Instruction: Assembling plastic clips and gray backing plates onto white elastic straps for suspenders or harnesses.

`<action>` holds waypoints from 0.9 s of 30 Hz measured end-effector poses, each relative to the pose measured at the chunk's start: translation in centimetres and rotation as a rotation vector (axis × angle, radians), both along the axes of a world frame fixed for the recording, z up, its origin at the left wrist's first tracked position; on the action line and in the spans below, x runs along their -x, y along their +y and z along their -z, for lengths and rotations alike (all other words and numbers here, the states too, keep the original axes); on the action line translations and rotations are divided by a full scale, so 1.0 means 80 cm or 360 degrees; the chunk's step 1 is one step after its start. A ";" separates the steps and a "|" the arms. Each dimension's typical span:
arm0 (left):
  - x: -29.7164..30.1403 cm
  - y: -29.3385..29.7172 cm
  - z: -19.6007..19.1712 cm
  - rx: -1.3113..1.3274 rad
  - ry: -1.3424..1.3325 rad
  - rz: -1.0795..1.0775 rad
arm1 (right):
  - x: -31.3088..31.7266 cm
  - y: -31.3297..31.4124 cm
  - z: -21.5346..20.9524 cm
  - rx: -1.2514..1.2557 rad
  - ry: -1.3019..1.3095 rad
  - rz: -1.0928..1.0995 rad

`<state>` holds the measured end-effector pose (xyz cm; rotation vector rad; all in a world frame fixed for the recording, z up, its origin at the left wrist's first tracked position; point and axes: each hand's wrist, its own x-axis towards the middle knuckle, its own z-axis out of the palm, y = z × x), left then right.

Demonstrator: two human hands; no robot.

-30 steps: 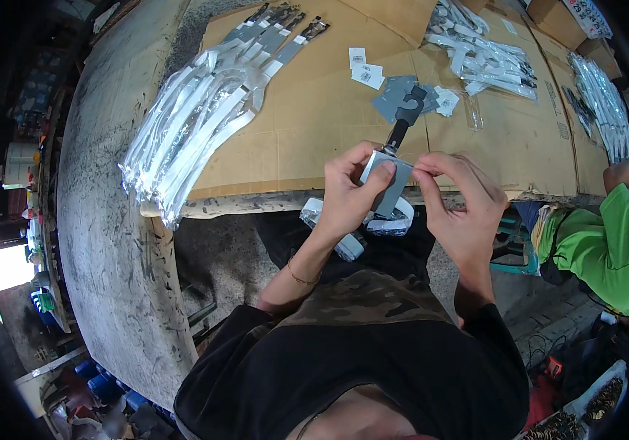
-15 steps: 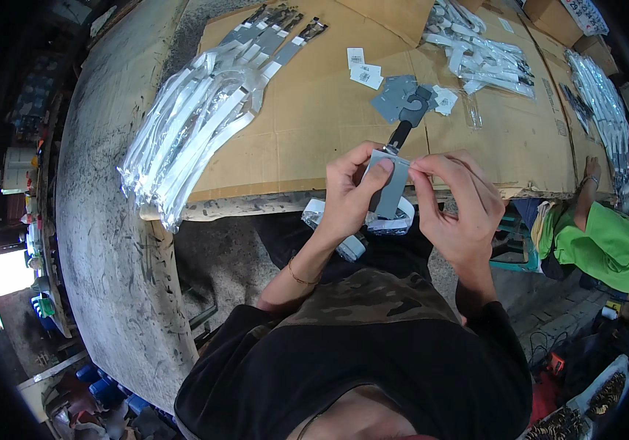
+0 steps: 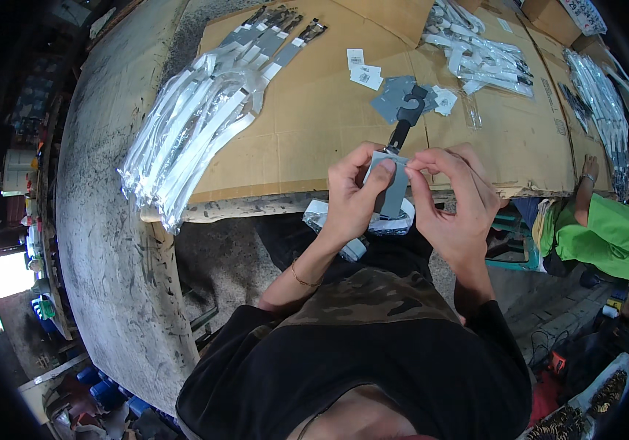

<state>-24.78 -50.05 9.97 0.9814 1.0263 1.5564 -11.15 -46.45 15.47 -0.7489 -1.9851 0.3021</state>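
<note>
My left hand (image 3: 351,194) and right hand (image 3: 454,202) both pinch grey card (image 3: 391,187) with black-handled tool, held above cardboard sheet (image 3: 307,139) edge. Bagged tool pile (image 3: 197,125) lies left, well apart.

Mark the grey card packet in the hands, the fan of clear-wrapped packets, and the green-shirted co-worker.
grey card packet (image 3: 391,192), head view, bare middle of the card.
fan of clear-wrapped packets (image 3: 189,128), head view, middle of the pile.
green-shirted co-worker (image 3: 608,238), head view, shirt back.
</note>
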 end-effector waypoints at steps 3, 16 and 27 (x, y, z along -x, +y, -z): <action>-0.001 -0.001 0.001 -0.0006 -0.0027 0.0000 | 0.004 -0.001 0.007 -0.0056 0.0098 0.0016; -0.006 0.001 0.007 -0.0024 0.0090 0.0002 | 0.005 -0.001 0.028 -0.0070 0.0294 0.0011; 0.010 0.012 -0.004 0.0021 0.0129 0.0217 | -0.007 0.072 0.009 0.1571 0.0309 -0.0611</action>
